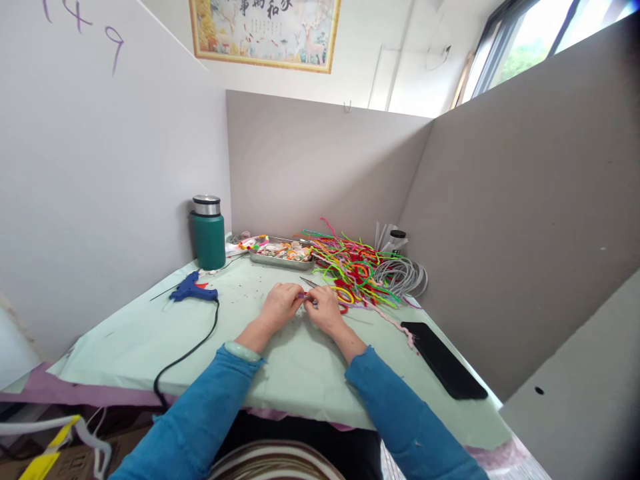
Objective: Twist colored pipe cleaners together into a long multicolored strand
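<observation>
Both my hands meet over the middle of the pale green table cover (pixel 150 333). My left hand (pixel 280 305) and my right hand (pixel 324 311) are closed in pinches on a small purple-pink pipe cleaner piece (pixel 303 295) held between them. Just beyond my fingers lies a pair of thin metal scissors or tweezers (pixel 309 283). A heap of coloured pipe cleaners (pixel 357 267) lies right behind my right hand. Both arms wear blue sleeves, and a pale green bangle sits on my left wrist.
A blue glue gun (pixel 193 288) with a black cord lies at the left. A green flask (pixel 209 233) stands at the back left, next to a metal tray (pixel 280 252) of small bits. Grey cable coil (pixel 403 275) back right; black phone (pixel 443 360) right. Partition walls surround the table.
</observation>
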A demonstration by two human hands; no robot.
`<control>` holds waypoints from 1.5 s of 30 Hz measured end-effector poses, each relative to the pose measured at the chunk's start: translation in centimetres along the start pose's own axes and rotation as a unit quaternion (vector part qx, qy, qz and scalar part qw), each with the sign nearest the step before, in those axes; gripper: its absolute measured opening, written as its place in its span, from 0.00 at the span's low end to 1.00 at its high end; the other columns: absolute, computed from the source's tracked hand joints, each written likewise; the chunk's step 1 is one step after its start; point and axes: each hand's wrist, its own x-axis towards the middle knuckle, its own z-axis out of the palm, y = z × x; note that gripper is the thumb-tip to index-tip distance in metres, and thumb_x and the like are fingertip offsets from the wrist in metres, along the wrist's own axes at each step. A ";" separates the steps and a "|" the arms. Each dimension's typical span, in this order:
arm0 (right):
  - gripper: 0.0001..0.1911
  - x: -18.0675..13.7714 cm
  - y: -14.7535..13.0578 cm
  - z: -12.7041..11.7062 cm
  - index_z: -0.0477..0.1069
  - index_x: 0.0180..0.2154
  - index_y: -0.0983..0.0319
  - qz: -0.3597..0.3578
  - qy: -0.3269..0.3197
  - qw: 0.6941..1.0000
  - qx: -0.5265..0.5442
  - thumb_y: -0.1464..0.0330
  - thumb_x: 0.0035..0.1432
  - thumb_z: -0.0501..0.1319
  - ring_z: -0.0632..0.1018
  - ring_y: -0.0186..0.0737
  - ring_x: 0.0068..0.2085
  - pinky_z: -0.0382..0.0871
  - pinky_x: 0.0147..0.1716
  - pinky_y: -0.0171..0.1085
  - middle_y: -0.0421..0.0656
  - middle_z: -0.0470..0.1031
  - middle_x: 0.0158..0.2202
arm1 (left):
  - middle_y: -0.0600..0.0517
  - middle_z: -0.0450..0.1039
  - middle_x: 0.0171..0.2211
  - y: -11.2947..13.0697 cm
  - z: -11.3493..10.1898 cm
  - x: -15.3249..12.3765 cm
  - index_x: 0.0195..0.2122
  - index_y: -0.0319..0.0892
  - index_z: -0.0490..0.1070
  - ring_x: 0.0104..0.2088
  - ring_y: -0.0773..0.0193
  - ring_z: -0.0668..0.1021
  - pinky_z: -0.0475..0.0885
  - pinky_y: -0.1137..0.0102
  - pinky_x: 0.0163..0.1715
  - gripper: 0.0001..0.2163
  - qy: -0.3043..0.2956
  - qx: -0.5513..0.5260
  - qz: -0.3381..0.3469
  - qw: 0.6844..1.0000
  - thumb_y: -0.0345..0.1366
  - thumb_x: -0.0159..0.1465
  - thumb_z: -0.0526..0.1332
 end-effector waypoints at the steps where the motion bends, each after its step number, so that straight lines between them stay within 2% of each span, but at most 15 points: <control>1: 0.05 0.0 0.0 0.0 0.71 0.28 0.60 0.004 -0.005 1.000 0.006 0.72 0.48 0.57 0.65 0.40 0.36 0.54 0.36 0.38 0.41 0.71 0.28 | 0.49 0.72 0.33 0.0 0.0 0.0 0.34 0.41 0.67 0.36 0.62 0.72 0.61 0.68 0.38 0.04 0.000 -0.005 0.001 1.000 0.33 0.59 0.55; 6: 0.13 0.0 -0.2 -0.2 0.74 0.34 0.58 0.008 -0.019 0.999 0.038 0.74 0.48 0.55 0.65 0.41 0.37 0.54 0.37 0.39 0.41 0.73 0.29 | 0.50 0.72 0.32 0.0 0.0 0.0 0.34 0.42 0.66 0.35 0.63 0.72 0.61 0.68 0.38 0.04 -0.002 -0.018 -0.006 1.000 0.32 0.58 0.55; 11: 0.22 -0.2 -0.7 -0.6 0.71 0.45 0.56 -0.001 -0.016 0.997 0.070 0.75 0.47 0.53 0.66 0.42 0.38 0.55 0.39 0.40 0.40 0.74 0.33 | 0.50 0.72 0.31 0.2 -0.1 0.0 0.34 0.41 0.67 0.33 0.63 0.71 0.62 0.68 0.37 0.04 0.005 -0.022 -0.029 0.999 0.33 0.58 0.56; 18: 0.26 -0.2 -0.4 -0.3 0.68 0.48 0.60 -0.003 0.003 0.997 0.078 0.75 0.45 0.51 0.66 0.44 0.43 0.56 0.43 0.42 0.43 0.72 0.41 | 0.50 0.74 0.31 0.3 -0.3 0.0 0.36 0.41 0.68 0.32 0.64 0.73 0.64 0.71 0.35 0.07 0.025 -0.125 -0.062 0.990 0.37 0.59 0.55; 23: 0.29 -0.2 -0.2 -0.2 0.65 0.52 0.59 -0.014 0.010 0.997 0.070 0.75 0.45 0.51 0.65 0.45 0.46 0.56 0.45 0.43 0.44 0.70 0.45 | 0.51 0.74 0.29 -0.1 0.1 0.1 0.34 0.40 0.68 0.28 0.67 0.74 0.65 0.74 0.29 0.09 0.025 -0.185 -0.109 0.976 0.39 0.59 0.55; 29: 0.29 -0.3 -0.3 -0.3 0.64 0.52 0.58 -0.029 0.011 0.998 0.056 0.75 0.45 0.52 0.64 0.45 0.47 0.55 0.46 0.43 0.44 0.69 0.47 | 0.52 0.75 0.29 -0.3 0.2 0.1 0.39 0.41 0.71 0.26 0.69 0.72 0.64 0.75 0.28 0.12 0.004 -0.168 -0.108 0.980 0.39 0.60 0.54; 34: 0.30 -0.3 -0.5 -0.5 0.64 0.52 0.57 -0.032 0.013 0.998 0.059 0.75 0.44 0.52 0.63 0.45 0.48 0.54 0.48 0.44 0.43 0.66 0.49 | 0.53 0.75 0.28 -0.4 0.2 0.2 0.37 0.41 0.74 0.25 0.69 0.71 0.62 0.76 0.28 0.12 0.003 -0.163 -0.098 0.982 0.37 0.60 0.53; 39: 0.30 -0.2 -0.8 -0.7 0.63 0.53 0.58 -0.030 0.025 0.997 0.070 0.75 0.44 0.53 0.63 0.45 0.49 0.54 0.49 0.43 0.43 0.65 0.50 | 0.51 0.76 0.33 -0.6 0.3 0.2 0.38 0.43 0.75 0.30 0.67 0.74 0.64 0.74 0.32 0.11 0.010 -0.153 -0.083 0.985 0.35 0.60 0.53; 42: 0.27 -0.1 -0.8 -0.7 0.65 0.51 0.58 -0.018 0.039 0.995 0.094 0.74 0.46 0.54 0.64 0.44 0.48 0.55 0.48 0.42 0.44 0.66 0.49 | 0.50 0.76 0.33 -0.5 0.1 0.2 0.36 0.44 0.75 0.31 0.66 0.74 0.64 0.74 0.33 0.11 -0.008 -0.120 -0.075 0.990 0.35 0.60 0.53; 45: 0.19 0.1 -0.8 -0.7 0.69 0.47 0.58 -0.006 0.076 0.986 0.145 0.71 0.51 0.55 0.66 0.42 0.47 0.56 0.47 0.41 0.44 0.69 0.45 | 0.50 0.76 0.32 -0.3 -0.3 0.1 0.34 0.45 0.76 0.31 0.66 0.74 0.63 0.74 0.32 0.11 -0.035 -0.089 -0.059 0.994 0.35 0.60 0.53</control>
